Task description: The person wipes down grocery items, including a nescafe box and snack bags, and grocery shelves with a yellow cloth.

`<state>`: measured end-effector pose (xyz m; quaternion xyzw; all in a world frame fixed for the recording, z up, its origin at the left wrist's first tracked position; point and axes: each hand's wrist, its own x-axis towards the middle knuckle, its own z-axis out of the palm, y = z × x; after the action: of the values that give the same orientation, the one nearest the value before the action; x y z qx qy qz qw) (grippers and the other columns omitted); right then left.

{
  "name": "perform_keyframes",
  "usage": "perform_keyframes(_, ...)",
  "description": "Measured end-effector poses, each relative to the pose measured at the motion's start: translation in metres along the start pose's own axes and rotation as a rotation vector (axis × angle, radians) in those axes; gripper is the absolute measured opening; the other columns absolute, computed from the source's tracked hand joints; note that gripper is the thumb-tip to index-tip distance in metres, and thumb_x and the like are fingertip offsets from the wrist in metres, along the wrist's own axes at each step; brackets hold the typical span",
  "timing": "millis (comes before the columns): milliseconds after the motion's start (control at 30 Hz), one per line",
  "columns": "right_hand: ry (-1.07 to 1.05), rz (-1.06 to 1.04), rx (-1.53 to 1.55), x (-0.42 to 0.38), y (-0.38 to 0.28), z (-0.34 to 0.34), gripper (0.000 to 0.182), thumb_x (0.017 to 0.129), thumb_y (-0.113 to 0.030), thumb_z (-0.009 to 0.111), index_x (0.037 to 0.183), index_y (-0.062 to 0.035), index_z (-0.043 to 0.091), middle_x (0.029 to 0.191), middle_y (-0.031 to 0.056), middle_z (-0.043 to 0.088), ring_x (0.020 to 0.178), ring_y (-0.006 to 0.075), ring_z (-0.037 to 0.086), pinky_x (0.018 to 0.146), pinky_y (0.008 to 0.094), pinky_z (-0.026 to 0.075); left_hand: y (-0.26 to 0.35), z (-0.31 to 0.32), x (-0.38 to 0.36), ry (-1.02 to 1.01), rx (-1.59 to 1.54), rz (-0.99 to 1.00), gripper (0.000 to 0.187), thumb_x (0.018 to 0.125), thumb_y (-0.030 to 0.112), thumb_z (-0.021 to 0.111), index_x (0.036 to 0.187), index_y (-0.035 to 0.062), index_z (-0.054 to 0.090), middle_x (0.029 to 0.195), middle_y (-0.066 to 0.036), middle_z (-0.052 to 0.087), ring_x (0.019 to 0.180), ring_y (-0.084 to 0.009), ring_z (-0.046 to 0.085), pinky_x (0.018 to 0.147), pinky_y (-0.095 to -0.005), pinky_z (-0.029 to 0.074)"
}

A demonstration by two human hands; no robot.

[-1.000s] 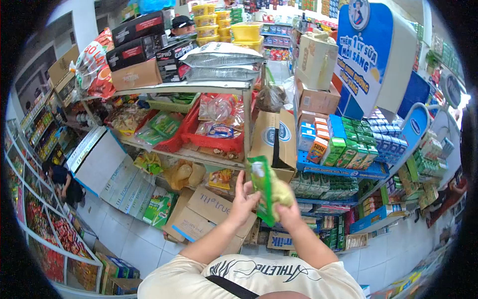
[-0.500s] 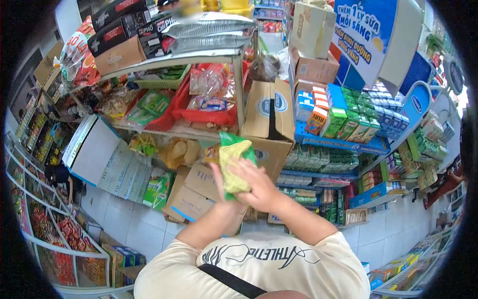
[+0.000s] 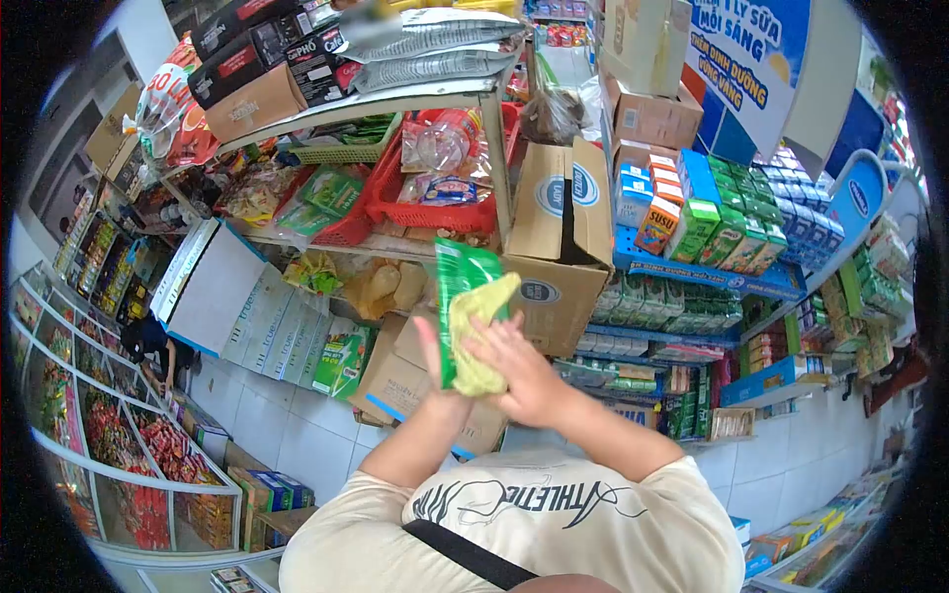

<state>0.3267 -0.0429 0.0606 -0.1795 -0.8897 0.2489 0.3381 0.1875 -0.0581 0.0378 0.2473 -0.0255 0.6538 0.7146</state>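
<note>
while the left hand (image 3: 435,361) props the upright green packet (image 3: 462,296) from behind, the right hand (image 3: 524,371) presses a yellow cloth (image 3: 477,336) flat against it.

Grocery shop: stocked shelves (image 3: 297,222), milk carton display (image 3: 727,232), stacked cardboard boxes (image 3: 563,232).
</note>
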Motion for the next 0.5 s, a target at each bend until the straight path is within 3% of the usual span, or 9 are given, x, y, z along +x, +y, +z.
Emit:
perform_keyframes(100,0.124,0.013,0.032,0.003,0.006,0.008,0.066,0.071,-0.015,0.057,0.133,-0.0053,0.037,0.138,0.0223,0.033,0.126,0.0405,0.033,0.106,0.0446,0.025,0.006,0.015,-0.002,0.195,0.38,0.047,0.09,0.078,0.074,0.031,0.138,0.0065,0.027,0.135,-0.017,0.038,0.12,-0.0306,0.043,0.102,-0.0432,0.033)
perform_keyframes(133,0.226,0.061,0.114,0.006,0.014,0.006,0.065,0.071,-0.014,0.056,0.132,-0.0043,0.036,0.137,0.0231,0.034,0.126,0.04,0.033,0.106,0.0437,0.025,-0.003,0.02,-0.002,0.082,0.344,0.003,0.085,0.081,0.067,0.04,0.138,0.0055,0.028,0.134,-0.016,0.04,0.119,-0.0278,0.044,0.101,-0.0422,0.035)
perform_keyframes(167,0.326,0.112,0.197,0.005,0.023,0.006,0.064,0.071,-0.014,0.055,0.132,-0.0032,0.036,0.137,0.0239,0.034,0.126,0.0395,0.033,0.106,0.0428,0.025,-0.011,0.004,-0.022,0.184,0.362,-0.067,0.077,0.083,0.051,0.051,0.14,0.0078,0.022,0.133,-0.013,0.04,0.118,-0.0238,0.045,0.098,-0.038,0.038)
perform_keyframes(200,0.403,0.281,0.361,0.002,0.035,0.01,0.06,0.074,-0.013,0.054,0.13,-0.0008,0.037,0.135,0.0258,0.035,0.127,0.0397,0.033,0.105,0.0417,0.026,-0.017,-0.014,-0.034,0.125,0.34,-0.235,0.075,0.081,0.035,0.054,0.142,0.0105,0.017,0.133,-0.009,0.04,0.117,-0.0205,0.045,0.095,-0.0341,0.04)
perform_keyframes(233,0.384,0.311,0.295,0.008,0.033,-0.005,0.057,0.076,-0.013,0.054,0.129,0.001,0.037,0.133,0.0253,0.037,0.127,0.0397,0.033,0.105,0.0402,0.026,-0.026,0.01,-0.034,0.288,0.516,-0.294,0.075,0.079,0.03,0.053,0.141,0.0119,0.016,0.132,-0.008,0.039,0.116,-0.0196,0.045,0.091,-0.0329,0.042)
perform_keyframes(300,0.337,0.3,0.297,0.001,0.033,-0.005,0.059,0.078,-0.017,0.055,0.131,0.0012,0.036,0.133,0.0249,0.037,0.127,0.0396,0.032,0.105,0.0411,0.025,-0.039,-0.006,-0.036,0.281,0.48,-0.238,0.072,0.081,0.029,0.05,0.142,0.0131,0.016,0.132,-0.008,0.039,0.115,-0.0195,0.045,0.092,-0.0337,0.041)
perform_keyframes(400,0.099,0.158,0.21,-0.015,0.016,0.007,0.069,0.079,-0.03,0.062,0.134,-0.0013,0.031,0.134,0.0253,0.035,0.126,0.0409,0.032,0.105,0.044,0.025,-0.033,0.0,-0.008,0.531,0.319,0.029,0.058,0.083,0.039,0.045,0.131,0.0072,0.036,0.122,-0.011,0.05,0.109,-0.023,0.052,0.094,-0.0383,0.041)
perform_keyframes(433,0.091,0.124,0.113,-0.018,0.007,0.012,0.074,0.077,-0.034,0.066,0.133,-0.0017,0.032,0.133,0.0256,0.036,0.124,0.0404,0.034,0.105,0.0443,0.027,-0.014,0.011,-0.004,0.572,0.36,-0.137,0.055,0.087,0.041,0.04,0.131,0.0085,0.036,0.121,-0.012,0.051,0.11,-0.0243,0.051,0.096,-0.0393,0.039)
perform_keyframes(500,0.135,0.16,0.055,-0.019,0.0,0.015,0.077,0.072,-0.03,0.071,0.132,-0.0018,0.033,0.134,0.0253,0.034,0.122,0.0403,0.038,0.102,0.0433,0.032,-0.011,-0.001,0.005,0.489,0.456,-0.069,0.06,0.089,0.041,0.042,0.136,0.0078,0.027,0.129,-0.012,0.042,0.117,-0.0236,0.043,0.1,-0.0378,0.034)
